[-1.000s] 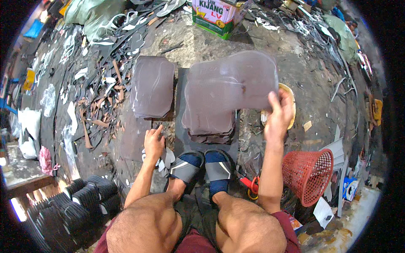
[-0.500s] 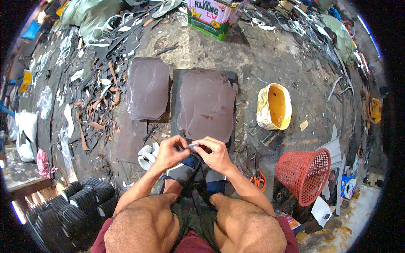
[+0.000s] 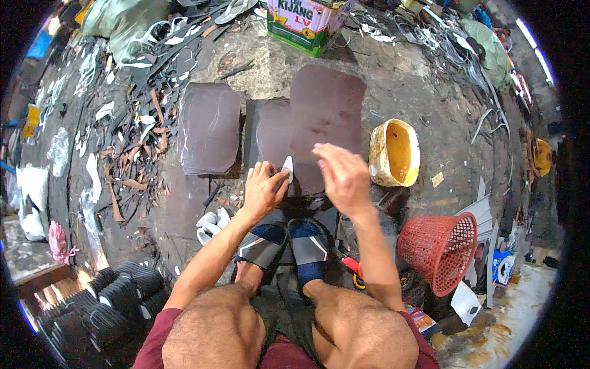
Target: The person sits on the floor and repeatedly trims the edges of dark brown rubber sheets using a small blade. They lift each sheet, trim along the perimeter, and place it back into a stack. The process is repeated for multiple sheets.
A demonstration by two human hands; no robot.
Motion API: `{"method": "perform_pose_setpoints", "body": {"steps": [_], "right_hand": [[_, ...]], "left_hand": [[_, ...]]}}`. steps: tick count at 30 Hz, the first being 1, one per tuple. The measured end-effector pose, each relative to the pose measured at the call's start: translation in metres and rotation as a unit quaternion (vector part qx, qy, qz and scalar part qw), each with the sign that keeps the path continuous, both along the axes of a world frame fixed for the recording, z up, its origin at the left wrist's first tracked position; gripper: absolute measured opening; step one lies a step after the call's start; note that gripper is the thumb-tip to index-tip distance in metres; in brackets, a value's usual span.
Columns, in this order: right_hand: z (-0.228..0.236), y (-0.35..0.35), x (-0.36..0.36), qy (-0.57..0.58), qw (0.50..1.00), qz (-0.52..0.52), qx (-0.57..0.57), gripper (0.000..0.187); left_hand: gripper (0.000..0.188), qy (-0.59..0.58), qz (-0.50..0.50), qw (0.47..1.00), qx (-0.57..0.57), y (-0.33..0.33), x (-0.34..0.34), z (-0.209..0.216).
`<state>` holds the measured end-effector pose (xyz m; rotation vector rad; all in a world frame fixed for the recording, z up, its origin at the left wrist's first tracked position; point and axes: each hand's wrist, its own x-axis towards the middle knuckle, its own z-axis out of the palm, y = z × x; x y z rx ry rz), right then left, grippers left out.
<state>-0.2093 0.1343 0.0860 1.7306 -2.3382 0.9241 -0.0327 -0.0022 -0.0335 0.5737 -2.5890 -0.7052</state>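
Our left hand [image 3: 263, 189] pinches a small white tool [image 3: 287, 166] against the dark grey sheet [image 3: 319, 123] lying on the stack on the floor; our right hand [image 3: 344, 175] hovers open above it. The thin, floppy sheet could slide or crease if unpinned.

Dull purple-grey flat rubber sheet [image 3: 313, 123], glossy, on dark board. Second purple-grey sheet stack [image 3: 209, 128] same tone. Small white blade-shaped piece [image 3: 287, 166] in left hand [image 3: 263, 190]. Yellow-stained cream tub [image 3: 395, 152]. Red lattice plastic basket [image 3: 439, 249]. Blue-and-grey strapped sandals [image 3: 289, 242]. Grey stained concrete floor [image 3: 424, 92].
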Motion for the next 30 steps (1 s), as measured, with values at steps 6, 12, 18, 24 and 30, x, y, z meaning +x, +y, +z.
{"method": "perform_pose_setpoints", "body": {"steps": [6, 12, 18, 24, 30], "right_hand": [[-0.103, 0.013, 0.041, 0.0, 0.999, 0.024, 0.044, 0.03], [-0.073, -0.011, 0.019, -0.091, 0.994, -0.054, 0.039, 0.019], [-0.087, 0.0, 0.044, 0.035, 0.99, 0.008, 0.133, 0.029], [-0.086, -0.024, 0.024, -0.034, 0.972, -0.041, 0.229, 0.018], [-0.088, -0.004, 0.043, 0.073, 0.978, 0.033, 0.191, 0.015]], "left_hand": [[0.03, -0.046, -0.083, 0.995, -0.027, -0.012, 0.016, -0.017], [0.032, -0.025, -0.052, 0.998, 0.019, -0.005, 0.009, -0.014], [0.033, -0.011, -0.064, 0.997, -0.034, -0.011, 0.021, -0.026], [0.026, 0.008, 0.03, 0.996, -0.078, 0.043, 0.022, -0.002], [0.027, 0.059, 0.038, 0.997, -0.022, 0.034, 0.039, -0.002]]}}
